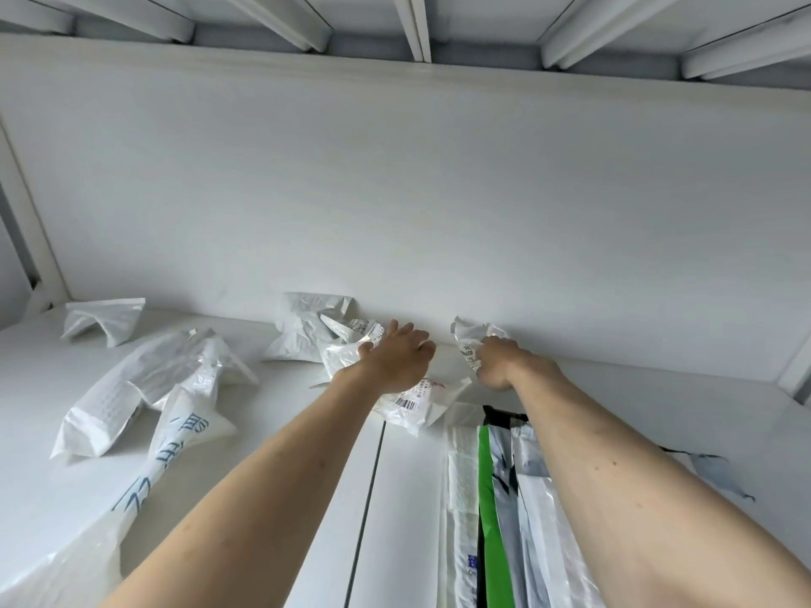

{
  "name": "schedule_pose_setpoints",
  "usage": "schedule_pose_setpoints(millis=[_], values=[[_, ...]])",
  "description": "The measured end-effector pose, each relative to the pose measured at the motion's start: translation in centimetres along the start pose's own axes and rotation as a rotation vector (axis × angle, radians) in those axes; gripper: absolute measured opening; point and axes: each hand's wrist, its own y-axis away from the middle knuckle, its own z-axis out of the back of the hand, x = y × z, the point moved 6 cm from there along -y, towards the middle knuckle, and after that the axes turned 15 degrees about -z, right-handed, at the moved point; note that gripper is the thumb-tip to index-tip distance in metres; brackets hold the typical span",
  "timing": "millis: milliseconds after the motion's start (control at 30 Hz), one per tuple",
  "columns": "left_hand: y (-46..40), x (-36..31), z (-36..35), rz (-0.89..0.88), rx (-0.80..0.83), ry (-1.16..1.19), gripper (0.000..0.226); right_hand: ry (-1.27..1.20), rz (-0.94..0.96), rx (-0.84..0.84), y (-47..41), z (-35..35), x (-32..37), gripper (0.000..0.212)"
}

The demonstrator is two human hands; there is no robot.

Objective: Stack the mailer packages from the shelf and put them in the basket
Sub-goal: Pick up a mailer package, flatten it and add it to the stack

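Observation:
Both my arms reach to the back of a white shelf. My left hand lies with spread fingers on a crumpled white mailer with a barcode label. My right hand grips another crumpled white mailer against the back wall. A stack of flat mailers, white, green and grey, lies under my right forearm near the front. More white mailers lie loose: one behind my left hand, several at the left and a small one at the far left. No basket is in view.
The white back wall rises right behind the hands, with the slatted underside of an upper shelf overhead. A large printed plastic bag drapes over the front left. A torn grey scrap lies at the right.

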Motion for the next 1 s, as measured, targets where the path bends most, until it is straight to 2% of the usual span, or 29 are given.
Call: schedule_pose_setpoints(millis=[67,200,233,300,367,433,533,567,667,733,833,1000], values=[[0.0,0.3,0.0,-0.001,0.001,0.003,0.044,-0.001,0.023,-0.048,0.9,0.6,0.2,0.043],[0.3,0.3,0.8,0.021,-0.026,0.016,0.045,-0.166,0.153,-0.133,4.8,4.8,0.0,0.032],[0.4,0.2,1.2,0.031,-0.051,0.029,0.046,-0.237,0.194,-0.175,5.7,6.3,-0.1,0.023],[0.8,-0.5,2.1,0.053,-0.146,0.125,0.047,-0.435,0.235,-0.289,8.0,9.8,-1.2,0.029],[1.4,-1.8,3.0,0.07,-0.286,0.377,0.049,-0.749,0.286,-0.313,9.9,12.0,-2.5,0.025],[2.4,-4.0,4.3,0.065,-0.406,0.625,0.056,-1.071,0.335,-0.24,12.3,13.8,-4.0,0.01],[4.6,-7.5,5.4,0.09,-0.431,0.906,0.064,-1.392,0.391,-0.051,16.4,15.2,-6.1,0.009],[5.4,-8.7,5.4,0.081,-0.395,1.0,0.057,-1.458,0.399,-0.01,17.6,15.5,-6.8,0.012],[7.0,-12.2,5.3,-0.015,-0.296,1.267,0.014,-1.615,0.403,0.103,20.1,15.6,-8.7,0.019],[7.9,-13.4,5.5,-0.061,-0.334,1.281,0.009,-1.661,0.389,0.129,21.5,15.1,-10.2,0.025],[9.0,-13.9,5.4,-0.067,-0.373,1.157,0.027,-1.668,0.336,0.129,23.0,13.7,-12.7,0.037],[11.3,-15.6,4.8,-0.077,-0.207,0.975,0.033,-1.63,0.149,0.055,24.8,11.8,-19.6,0.035]])
